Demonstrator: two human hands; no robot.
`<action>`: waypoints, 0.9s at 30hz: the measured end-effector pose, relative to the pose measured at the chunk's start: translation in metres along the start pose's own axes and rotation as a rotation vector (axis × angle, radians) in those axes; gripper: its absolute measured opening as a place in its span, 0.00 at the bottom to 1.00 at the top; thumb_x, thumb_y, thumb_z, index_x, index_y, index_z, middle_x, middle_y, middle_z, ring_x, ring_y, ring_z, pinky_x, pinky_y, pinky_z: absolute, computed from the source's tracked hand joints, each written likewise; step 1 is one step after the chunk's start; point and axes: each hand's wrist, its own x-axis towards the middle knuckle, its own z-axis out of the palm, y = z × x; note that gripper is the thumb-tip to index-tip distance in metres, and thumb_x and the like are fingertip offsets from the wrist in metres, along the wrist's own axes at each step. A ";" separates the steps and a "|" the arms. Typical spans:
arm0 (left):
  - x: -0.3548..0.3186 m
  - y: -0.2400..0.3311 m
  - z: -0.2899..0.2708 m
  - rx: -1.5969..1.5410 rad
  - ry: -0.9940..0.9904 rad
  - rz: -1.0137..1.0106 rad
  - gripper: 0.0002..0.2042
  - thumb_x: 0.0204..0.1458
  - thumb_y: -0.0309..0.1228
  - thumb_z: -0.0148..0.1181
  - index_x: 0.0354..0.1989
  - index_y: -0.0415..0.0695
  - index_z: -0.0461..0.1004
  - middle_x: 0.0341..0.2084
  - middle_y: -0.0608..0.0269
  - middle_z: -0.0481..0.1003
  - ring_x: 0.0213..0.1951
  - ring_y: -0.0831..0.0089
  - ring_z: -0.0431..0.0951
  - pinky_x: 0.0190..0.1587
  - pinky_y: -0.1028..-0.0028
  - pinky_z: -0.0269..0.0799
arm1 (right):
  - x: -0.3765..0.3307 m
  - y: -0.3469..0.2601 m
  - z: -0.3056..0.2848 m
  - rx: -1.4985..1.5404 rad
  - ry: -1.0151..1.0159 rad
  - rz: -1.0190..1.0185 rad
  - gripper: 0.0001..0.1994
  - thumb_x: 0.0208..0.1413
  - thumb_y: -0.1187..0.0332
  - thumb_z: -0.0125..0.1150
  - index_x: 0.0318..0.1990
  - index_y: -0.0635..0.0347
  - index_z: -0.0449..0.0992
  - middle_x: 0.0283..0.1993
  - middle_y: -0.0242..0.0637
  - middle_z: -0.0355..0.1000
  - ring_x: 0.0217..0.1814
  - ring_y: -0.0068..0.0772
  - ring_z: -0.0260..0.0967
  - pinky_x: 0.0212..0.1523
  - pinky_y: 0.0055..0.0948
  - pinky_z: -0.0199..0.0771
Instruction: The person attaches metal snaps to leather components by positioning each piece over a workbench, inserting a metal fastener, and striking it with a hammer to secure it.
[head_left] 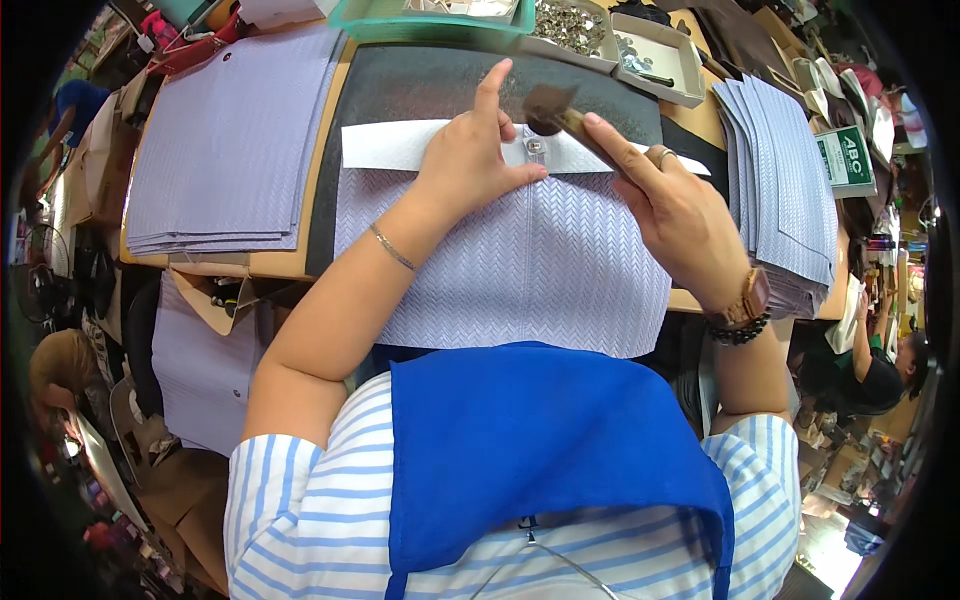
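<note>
while gripping a dark-headed, wooden-handled hammer in the right hand, with fingers curled round the handle and index stretched along it, holds the blurred head just toward twelve o'clock from a small clear-and-metal fitting. spreads the left hand at that fitting's nine o'clock, with thumb and index wide apart, over a white textured strip. has a lavender herringbone-textured sheet toward six o'clock, on a flat black board.

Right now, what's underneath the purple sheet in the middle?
A dark mat shows beyond the purple sheet at its top and left. Whatever lies under the sheet's middle is covered, so I can't tell.
</note>
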 end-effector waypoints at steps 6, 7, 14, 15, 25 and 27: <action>0.001 0.005 -0.003 -0.027 -0.047 -0.054 0.61 0.36 0.46 0.84 0.78 0.50 0.48 0.37 0.59 0.79 0.37 0.63 0.81 0.43 0.63 0.80 | -0.027 0.031 0.045 0.301 0.053 0.079 0.33 0.67 0.70 0.59 0.77 0.35 0.59 0.46 0.50 0.77 0.43 0.51 0.78 0.44 0.42 0.79; 0.001 0.008 -0.008 -0.024 -0.042 -0.050 0.61 0.36 0.46 0.84 0.78 0.50 0.48 0.37 0.59 0.79 0.37 0.63 0.81 0.43 0.63 0.80 | -0.030 0.038 0.045 0.423 0.111 0.082 0.33 0.67 0.71 0.59 0.78 0.40 0.59 0.52 0.53 0.77 0.48 0.52 0.79 0.48 0.40 0.79; -0.003 -0.025 -0.117 0.486 -0.107 0.092 0.44 0.41 0.47 0.82 0.67 0.45 0.69 0.49 0.48 0.80 0.51 0.56 0.81 0.55 0.59 0.77 | -0.088 0.096 0.062 0.422 0.542 0.341 0.30 0.66 0.76 0.61 0.74 0.57 0.64 0.67 0.48 0.72 0.67 0.39 0.72 0.66 0.33 0.69; -0.005 -0.035 -0.135 0.297 -0.141 -0.097 0.38 0.46 0.43 0.80 0.65 0.40 0.71 0.49 0.50 0.80 0.49 0.62 0.82 0.55 0.64 0.77 | -0.098 0.114 0.068 0.348 0.571 0.372 0.29 0.66 0.76 0.62 0.74 0.56 0.65 0.66 0.49 0.72 0.66 0.40 0.72 0.66 0.34 0.69; -0.070 -0.046 -0.124 -0.332 -0.016 -0.472 0.22 0.61 0.34 0.69 0.58 0.33 0.75 0.48 0.61 0.81 0.47 0.76 0.79 0.54 0.73 0.75 | -0.066 0.079 0.061 0.106 0.465 0.184 0.23 0.56 0.74 0.71 0.61 0.61 0.78 0.55 0.49 0.76 0.58 0.52 0.74 0.60 0.44 0.72; -0.056 -0.039 -0.148 -0.288 0.036 -0.469 0.21 0.62 0.35 0.68 0.58 0.34 0.76 0.48 0.61 0.81 0.47 0.76 0.79 0.54 0.72 0.75 | -0.062 0.074 0.046 -0.019 0.497 0.165 0.22 0.56 0.74 0.71 0.60 0.62 0.78 0.55 0.48 0.76 0.58 0.51 0.74 0.60 0.44 0.72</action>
